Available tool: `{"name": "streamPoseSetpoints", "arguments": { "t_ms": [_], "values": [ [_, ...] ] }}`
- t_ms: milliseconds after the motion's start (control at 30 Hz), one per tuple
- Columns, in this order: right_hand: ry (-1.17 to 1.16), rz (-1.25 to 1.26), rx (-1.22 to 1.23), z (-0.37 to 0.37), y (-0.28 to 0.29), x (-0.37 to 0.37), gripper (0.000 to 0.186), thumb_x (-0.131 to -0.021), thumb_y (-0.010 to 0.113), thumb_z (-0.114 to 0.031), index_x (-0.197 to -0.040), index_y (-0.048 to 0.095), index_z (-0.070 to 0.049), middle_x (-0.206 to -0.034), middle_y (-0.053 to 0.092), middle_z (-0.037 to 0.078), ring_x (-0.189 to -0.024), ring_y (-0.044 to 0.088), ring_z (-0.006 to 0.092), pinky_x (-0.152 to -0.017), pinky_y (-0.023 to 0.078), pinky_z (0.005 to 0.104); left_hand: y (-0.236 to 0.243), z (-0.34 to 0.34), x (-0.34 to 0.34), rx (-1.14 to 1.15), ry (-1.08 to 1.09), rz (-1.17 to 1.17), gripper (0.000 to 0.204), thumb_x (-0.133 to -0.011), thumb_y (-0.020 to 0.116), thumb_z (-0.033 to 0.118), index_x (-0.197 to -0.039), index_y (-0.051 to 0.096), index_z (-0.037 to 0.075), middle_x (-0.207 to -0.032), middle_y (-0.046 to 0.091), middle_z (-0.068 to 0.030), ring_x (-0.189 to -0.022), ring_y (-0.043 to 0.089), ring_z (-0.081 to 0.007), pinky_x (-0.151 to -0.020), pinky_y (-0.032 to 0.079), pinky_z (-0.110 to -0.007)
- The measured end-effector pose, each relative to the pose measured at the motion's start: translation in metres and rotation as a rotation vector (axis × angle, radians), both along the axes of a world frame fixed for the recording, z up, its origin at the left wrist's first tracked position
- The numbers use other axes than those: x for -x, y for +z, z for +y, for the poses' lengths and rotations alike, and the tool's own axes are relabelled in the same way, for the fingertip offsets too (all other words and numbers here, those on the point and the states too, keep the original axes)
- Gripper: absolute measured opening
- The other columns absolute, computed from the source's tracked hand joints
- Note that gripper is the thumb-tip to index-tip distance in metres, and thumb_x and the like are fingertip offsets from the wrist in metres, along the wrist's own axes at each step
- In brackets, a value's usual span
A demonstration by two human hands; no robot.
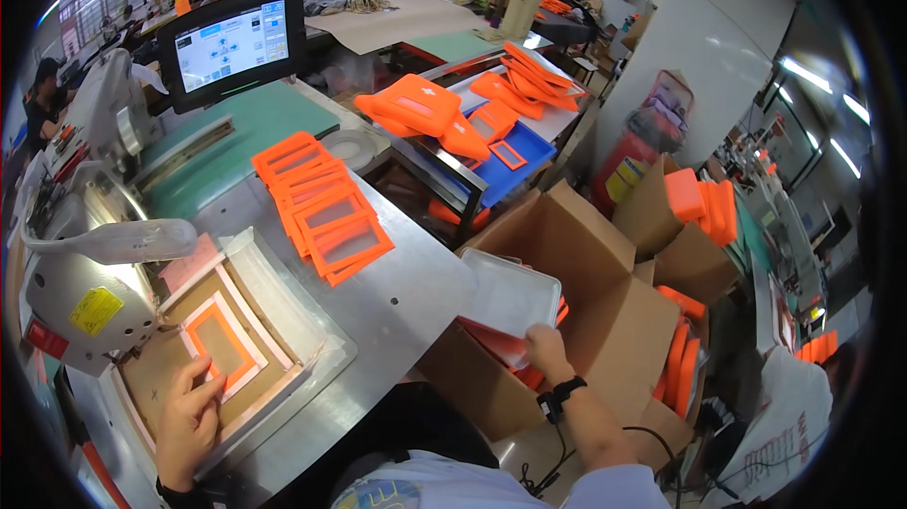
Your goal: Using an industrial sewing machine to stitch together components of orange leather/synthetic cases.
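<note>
My left hand (192, 413) rests at the sewing machine's work plate, fingers apart. Its fingertips touch the near edge of an orange rectangular frame (248, 354) lying inside a white-bordered recess of a brown board (154, 400). The machine head (87, 306) stands just left of that board. Out to the right, my right hand (548, 352) is closed on the corner of a translucent whitish rectangular panel with rounded corners (513, 290). That panel sits over an open cardboard box (605, 325), and orange pieces show partly beneath it.
Overlapping orange frames (331, 212) lie on the metal table (416, 268). Beyond are a lit control screen (231, 44), orange pouches (416, 105) and a blue tray (529, 169). More boxes with orange pouches (704, 207) stand right. A cable hangs near my right wrist.
</note>
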State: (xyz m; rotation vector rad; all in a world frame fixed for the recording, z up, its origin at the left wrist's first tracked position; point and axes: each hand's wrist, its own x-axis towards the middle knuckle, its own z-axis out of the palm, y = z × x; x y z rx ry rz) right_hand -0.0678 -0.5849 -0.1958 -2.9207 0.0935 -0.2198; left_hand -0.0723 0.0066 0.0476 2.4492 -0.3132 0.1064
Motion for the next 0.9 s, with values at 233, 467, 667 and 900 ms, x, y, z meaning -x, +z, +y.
{"name": "streamPoseSetpoints", "arguments": {
  "t_ms": [233,467,667,900],
  "values": [
    [-0.358,-0.526,-0.949,-0.053,0.054,-0.006,0.007,-0.097,0.057,-0.006,-0.101,0.062,-0.003,-0.097,0.066,0.004,-0.088,0.063,0.014,-0.083,0.05,0.0281,-0.007,-0.001,0.002,0.05,0.0,-0.015,0.028,-0.084,0.055,-0.007,-0.109,0.068,-0.005,-0.128,0.056,-0.0244,-0.117,0.057,-0.0364,-0.097,0.046,-0.035],
    [0.007,-0.601,-1.967,-0.038,0.139,0.002,0.029,-0.099,0.057,-0.018,-0.122,0.055,-0.001,-0.124,0.062,0.013,-0.113,0.061,0.0255,-0.097,0.05,0.0434,0.002,-0.006,0.004,0.038,-0.026,-0.067,0.027,-0.083,0.056,-0.005,-0.107,0.068,-0.004,-0.121,0.06,-0.0229,-0.112,0.059,-0.0363,-0.094,0.047,-0.035],
    [0.283,-0.43,-2.147,0.011,0.164,-0.019,0.05,-0.093,0.063,-0.02,-0.138,0.048,-0.003,-0.138,0.055,0.015,-0.127,0.052,0.032,-0.104,0.045,0.0538,0.029,-0.002,0.018,-0.016,-0.115,-0.034,0.026,-0.084,0.06,-0.001,-0.109,0.069,-0.001,-0.114,0.065,-0.0189,-0.104,0.063,-0.0341,-0.089,0.051,-0.037],
    [0.648,-0.085,-2.194,0.087,0.186,-0.049,0.065,-0.091,0.065,-0.023,-0.147,0.039,-0.005,-0.148,0.044,0.015,-0.133,0.043,0.0322,-0.108,0.037,0.0537,0.065,-0.05,0.062,0.241,-0.303,-0.094,0.069,-0.093,0.064,0.017,-0.152,0.029,0.005,-0.142,0.046,-0.022,-0.13,0.049,-0.0357,-0.109,0.038,-0.041]
  ]
}}
